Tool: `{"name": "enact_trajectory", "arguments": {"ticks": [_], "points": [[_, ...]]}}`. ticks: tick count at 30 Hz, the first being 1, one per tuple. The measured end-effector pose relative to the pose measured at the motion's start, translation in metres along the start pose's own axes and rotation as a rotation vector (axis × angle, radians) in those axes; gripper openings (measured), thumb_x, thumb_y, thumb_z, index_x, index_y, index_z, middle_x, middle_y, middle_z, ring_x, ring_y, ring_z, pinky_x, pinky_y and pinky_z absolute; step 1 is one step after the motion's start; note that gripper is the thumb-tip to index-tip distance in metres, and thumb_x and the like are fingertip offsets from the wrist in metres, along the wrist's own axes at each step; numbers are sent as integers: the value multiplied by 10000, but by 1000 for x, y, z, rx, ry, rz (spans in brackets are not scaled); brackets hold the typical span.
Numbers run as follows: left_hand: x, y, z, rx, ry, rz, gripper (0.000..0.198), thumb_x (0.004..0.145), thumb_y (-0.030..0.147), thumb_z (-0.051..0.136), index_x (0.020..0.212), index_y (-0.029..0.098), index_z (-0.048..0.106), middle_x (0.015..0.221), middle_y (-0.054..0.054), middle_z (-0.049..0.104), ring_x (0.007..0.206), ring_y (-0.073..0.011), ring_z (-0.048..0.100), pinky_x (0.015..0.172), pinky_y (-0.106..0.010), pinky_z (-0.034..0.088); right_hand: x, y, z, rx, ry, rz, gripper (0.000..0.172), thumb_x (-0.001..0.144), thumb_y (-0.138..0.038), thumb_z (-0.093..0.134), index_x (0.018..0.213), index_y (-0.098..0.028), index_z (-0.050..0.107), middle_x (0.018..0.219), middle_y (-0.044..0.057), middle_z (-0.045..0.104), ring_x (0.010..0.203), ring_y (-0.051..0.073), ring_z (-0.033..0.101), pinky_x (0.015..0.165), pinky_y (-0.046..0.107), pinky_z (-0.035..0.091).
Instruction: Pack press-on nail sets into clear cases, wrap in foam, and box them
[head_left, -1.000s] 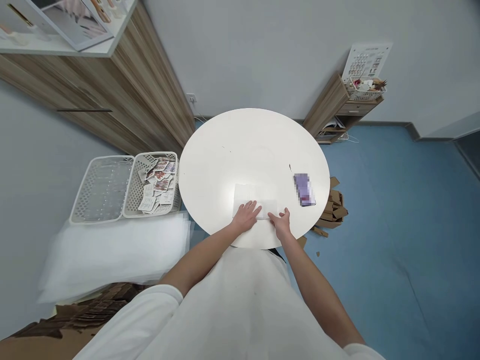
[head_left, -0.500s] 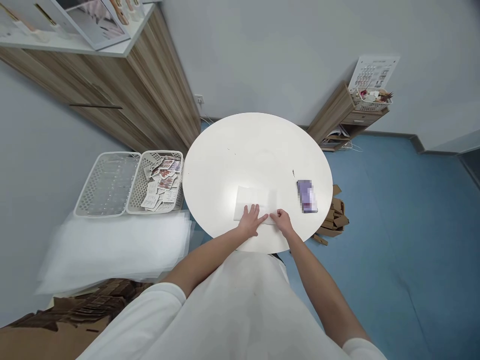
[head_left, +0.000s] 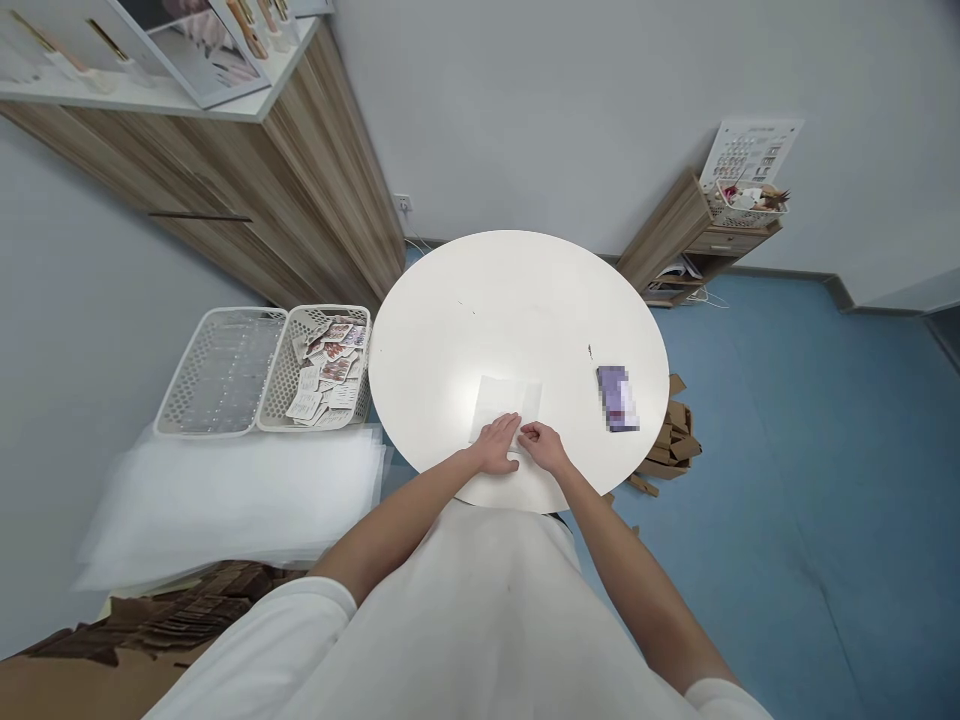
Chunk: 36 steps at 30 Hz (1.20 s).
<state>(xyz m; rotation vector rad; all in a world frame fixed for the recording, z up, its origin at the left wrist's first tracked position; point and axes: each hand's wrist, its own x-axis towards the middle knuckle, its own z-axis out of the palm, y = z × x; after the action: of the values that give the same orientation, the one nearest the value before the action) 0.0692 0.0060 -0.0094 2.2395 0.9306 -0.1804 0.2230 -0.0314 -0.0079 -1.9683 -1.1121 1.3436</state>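
A thin whitish translucent sheet (head_left: 496,397) lies on the round white table (head_left: 517,290), close to the edge nearest me. My left hand (head_left: 496,446) rests flat over its lower part, fingers stretched out and pointing away from me, thumb out to the right. Just right of it, my right hand (head_left: 541,444) has its fingers bent together in a pinch at the sheet's lower right edge. What sits between those fingertips is too small to make out clearly, though the sheet's edge is there. Part of the sheet is hidden under the hands.
A purple, pixelated item (head_left: 618,398) lies at the table's right. Two white baskets, one with clear pieces (head_left: 225,375), one with printed cards (head_left: 330,370), stand left, above stacked translucent sheets (head_left: 232,495). Cardboard (head_left: 675,440) lies on the floor at right; a cabinet (head_left: 315,170) stands back left.
My right hand has moved left, closer to my left hand. The fingers of my left hand are closer together, and the sheet now reaches less far to the right.
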Motion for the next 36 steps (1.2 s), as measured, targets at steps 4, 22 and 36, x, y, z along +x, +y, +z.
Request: {"name": "enact_trajectory", "arguments": {"ticks": [4, 22, 36], "points": [[-11, 5, 3, 101, 80, 100, 895, 680, 344, 530, 1381, 152, 9, 1459, -129, 33, 1328, -288, -1, 1020, -459, 154, 0, 1, 0, -20, -40, -15, 227, 638, -164, 502, 830, -217, 611, 835, 10, 643, 798, 153, 584, 757, 292, 438], [-45, -20, 15, 55, 255, -388, 694, 768, 419, 468, 1341, 166, 170, 1435, -174, 114, 1304, -326, 138, 955, -476, 265, -5, 10, 11, -528, 37, -192, 568, 696, -118, 525, 1239, -242, 413, 1312, 78, 324, 1139, 253, 414, 914, 358, 362], [-62, -54, 28, -779, 382, -732, 693, 720, 398, 584, 1265, 142, 241, 1183, -178, 448, 870, -166, 572, 664, -269, 465, -25, 9, 39, -495, -20, -229, 582, 684, -122, 525, 1243, -240, 410, 1300, 63, 345, 1140, 225, 422, 903, 323, 372]]}}
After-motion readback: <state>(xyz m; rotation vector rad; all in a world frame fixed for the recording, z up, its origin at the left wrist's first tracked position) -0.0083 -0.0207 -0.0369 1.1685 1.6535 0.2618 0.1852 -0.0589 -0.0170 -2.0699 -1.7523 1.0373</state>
